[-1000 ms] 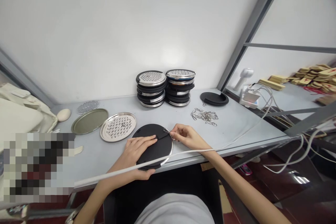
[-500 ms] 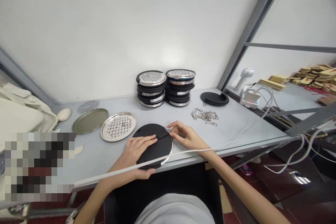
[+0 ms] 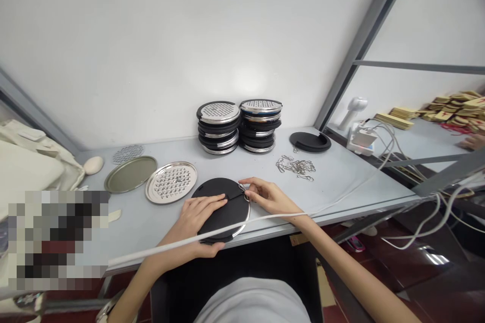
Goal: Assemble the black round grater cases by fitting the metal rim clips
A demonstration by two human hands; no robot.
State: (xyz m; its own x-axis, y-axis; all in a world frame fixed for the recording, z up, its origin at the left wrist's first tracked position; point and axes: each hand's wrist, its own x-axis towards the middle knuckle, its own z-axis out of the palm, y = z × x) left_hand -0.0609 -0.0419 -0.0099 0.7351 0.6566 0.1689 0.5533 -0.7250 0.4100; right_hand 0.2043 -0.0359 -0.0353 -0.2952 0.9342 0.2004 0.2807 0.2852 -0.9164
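Observation:
A black round disc (image 3: 235, 210) with a silvery rim along its right side lies near the front edge of the table. My left hand (image 3: 195, 219) holds it, fingers flat over the top and thumb under the near edge. At the disc's upper right edge, a small bent-wire metal clip (image 3: 243, 188) is pinched between the thumb and fingers of my right hand (image 3: 268, 197). Whether the clip is hooked into the disc is too small to tell. Just behind my right hand lies a pile of similar clips (image 3: 299, 166).
Two stacks of black-rimmed graters (image 3: 219, 113) stand against the wall. To the left lie a metal grater plate (image 3: 172, 181), an olive round plate (image 3: 131, 174) and a perforated disc (image 3: 128, 154). A black round holder (image 3: 310, 142) sits right. A white cable (image 3: 265, 218) crosses in front.
The clip in my right fingers has turned slightly at the disc's edge. My left hand and the disc stay in place. At the far right, another person's hand has shifted a little.

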